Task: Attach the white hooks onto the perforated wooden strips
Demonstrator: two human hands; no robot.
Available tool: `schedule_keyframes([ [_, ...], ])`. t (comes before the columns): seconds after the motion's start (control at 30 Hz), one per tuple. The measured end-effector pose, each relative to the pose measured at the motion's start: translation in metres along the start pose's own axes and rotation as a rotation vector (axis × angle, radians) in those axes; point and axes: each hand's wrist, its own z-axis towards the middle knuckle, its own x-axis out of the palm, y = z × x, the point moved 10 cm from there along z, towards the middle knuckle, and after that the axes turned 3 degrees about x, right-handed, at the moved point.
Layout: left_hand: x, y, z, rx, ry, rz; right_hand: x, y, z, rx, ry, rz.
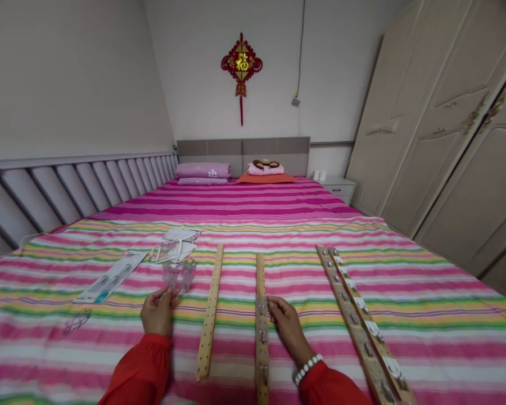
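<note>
My left hand [158, 312] is closed, its fingertips pinching a clear, crinkled plastic piece [180, 275] above the striped cloth. To the right, my right hand [287, 320] has its fingers bent together at the right edge of a narrow wooden strip [260, 275]; what is between the fingertips is hidden. Several small metal fittings [262, 337] sit along that strip's nearer part. Between my hands lies a bare wooden strip [211, 312] with rows of holes. Left of my left hand are a packet card [112, 277] with metal pieces and a loose clear plastic piece [78, 320].
Two more strips lie at the right, one with metal fittings [344, 296], the other with white pieces [373, 328]. Papers and clear wrappers [175, 246] are piled beyond my left hand. A slatted rail [84, 188] borders the bed at left; wardrobes [438, 135] stand at right.
</note>
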Motion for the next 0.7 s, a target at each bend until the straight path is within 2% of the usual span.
schedule_keyframes([
  [0.13,-0.005,0.009,-0.003,-0.102,-0.054,-0.047,0.0,0.003,-0.002,0.006,-0.001,0.004],
  [0.37,0.006,0.013,-0.012,-0.17,0.078,-0.05,0.0,0.005,-0.002,0.022,0.002,0.024],
  [0.43,0.01,0.006,-0.015,-0.117,0.136,0.002,0.0,0.004,-0.002,0.023,-0.002,0.022],
  [0.53,0.023,-0.013,-0.024,0.046,0.265,0.109,-0.002,0.003,-0.002,0.028,-0.012,0.025],
  [0.7,0.052,-0.041,-0.062,0.262,0.513,0.214,-0.003,0.001,-0.002,0.051,-0.018,0.065],
])
